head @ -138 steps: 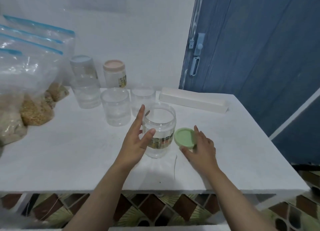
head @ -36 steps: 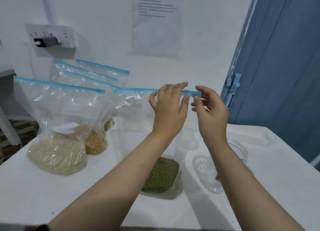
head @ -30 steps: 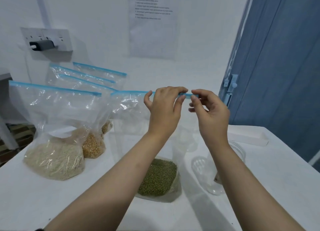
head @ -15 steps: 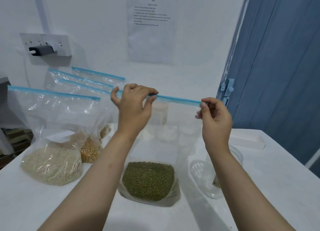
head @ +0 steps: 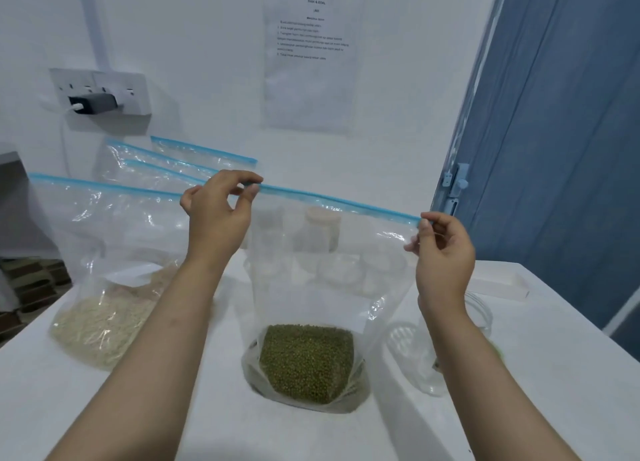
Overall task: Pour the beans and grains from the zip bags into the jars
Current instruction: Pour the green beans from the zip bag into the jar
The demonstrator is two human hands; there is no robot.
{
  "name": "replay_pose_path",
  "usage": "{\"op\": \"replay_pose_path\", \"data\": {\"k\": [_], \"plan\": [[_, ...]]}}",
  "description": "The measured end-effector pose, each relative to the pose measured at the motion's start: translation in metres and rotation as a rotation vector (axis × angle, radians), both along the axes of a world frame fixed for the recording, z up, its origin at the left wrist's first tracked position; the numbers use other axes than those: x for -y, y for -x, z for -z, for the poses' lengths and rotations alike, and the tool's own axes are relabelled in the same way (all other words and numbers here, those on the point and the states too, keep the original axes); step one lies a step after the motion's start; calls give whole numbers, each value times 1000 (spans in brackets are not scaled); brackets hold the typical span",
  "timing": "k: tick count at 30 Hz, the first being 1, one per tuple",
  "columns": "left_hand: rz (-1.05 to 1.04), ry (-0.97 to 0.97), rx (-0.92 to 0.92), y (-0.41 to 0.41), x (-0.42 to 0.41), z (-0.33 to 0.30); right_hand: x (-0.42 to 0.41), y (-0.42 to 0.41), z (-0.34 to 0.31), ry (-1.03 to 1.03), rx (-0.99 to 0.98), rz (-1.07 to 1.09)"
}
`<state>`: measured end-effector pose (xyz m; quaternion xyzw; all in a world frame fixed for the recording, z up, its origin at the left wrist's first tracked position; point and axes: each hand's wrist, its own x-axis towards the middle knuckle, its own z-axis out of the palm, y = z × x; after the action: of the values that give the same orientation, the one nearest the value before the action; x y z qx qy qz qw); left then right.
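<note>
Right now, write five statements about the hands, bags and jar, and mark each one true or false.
1. The left hand pinches the blue zip strip of the green bean bag. True.
2. The right hand rests flat on the table. False: it pinches the strip's right end, up in the air.
3. The green bean bag stands upright on the table. True.
4. The open jar already holds green beans. False: it looks empty, and the beans are in the bag.
5. The pale grain bag stands to the right of the green bean bag. False: it stands to the left.
</note>
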<state>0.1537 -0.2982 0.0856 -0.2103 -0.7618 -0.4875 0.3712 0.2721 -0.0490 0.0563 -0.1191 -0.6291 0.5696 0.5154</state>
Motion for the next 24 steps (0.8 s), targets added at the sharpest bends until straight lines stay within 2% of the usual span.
{"op": "replay_pose_path", "data": {"k": [3,5,7,11,13,17,19,24], "plan": [[187,-248,120,-2,-5,8,0,-3,-2,-44,31,27],[250,-351,196,-6,-9,22,0,-7,0,-144,60,76],[276,-382,207,-10,-12,36,1,-10,5,-333,64,135],[280,-362,160,-15,-21,32,-3,-7,18,-850,152,344],[312,-323,121,-18,-29,21,2,-4,13,-981,174,399],[349,-229,76,-27,-47,13,32,9,-9,-1103,138,179],[359,-231,80,-33,-53,13,45,18,-17,-1143,158,139],[412,-270,135,-42,-50,22,49,30,-19,-1000,86,-10]]}}
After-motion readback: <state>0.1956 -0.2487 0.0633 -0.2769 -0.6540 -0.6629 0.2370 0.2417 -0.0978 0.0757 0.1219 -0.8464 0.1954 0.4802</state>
